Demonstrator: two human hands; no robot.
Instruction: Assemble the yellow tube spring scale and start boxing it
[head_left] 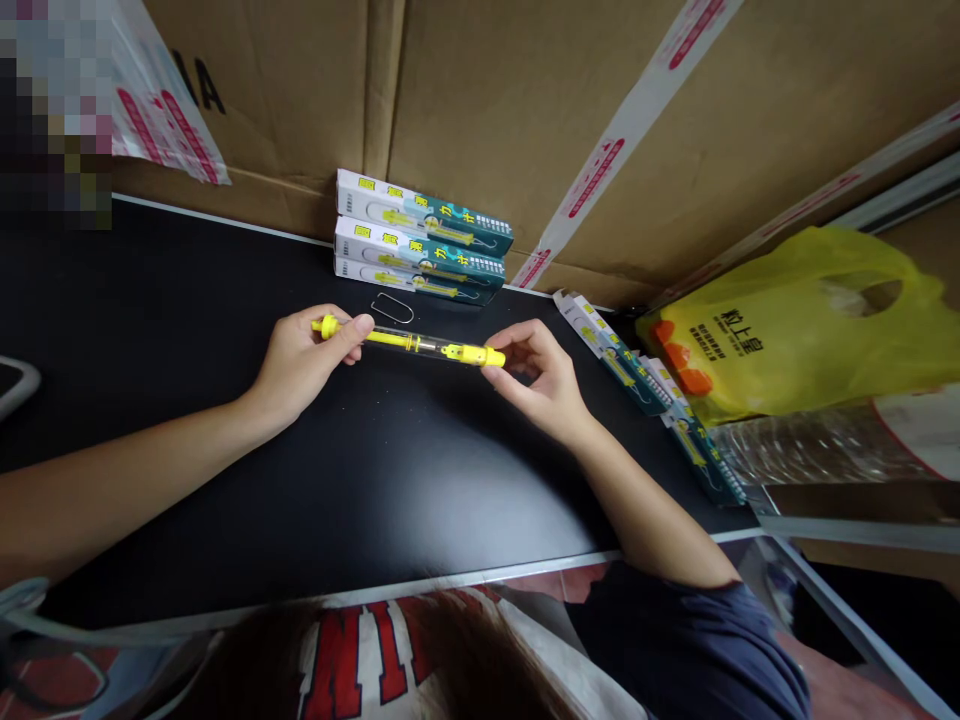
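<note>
A long clear tube with yellow ends (411, 343) is held level just above the black table (187, 320). My left hand (304, 360) pinches its left yellow end between thumb and fingers. My right hand (536, 375) grips the right yellow cap with curled fingers. A small wire hook (392, 308) lies on the table just behind the tube. Three stacked white and teal boxes (420, 240) stand behind it against the cardboard.
More boxes of the same kind (649, 385) lie in a row at the right. A yellow plastic bag (810, 320) and clear wrapping (810, 440) sit at the far right. Cardboard cartons (525, 110) wall off the back. The table's front edge runs close to my body.
</note>
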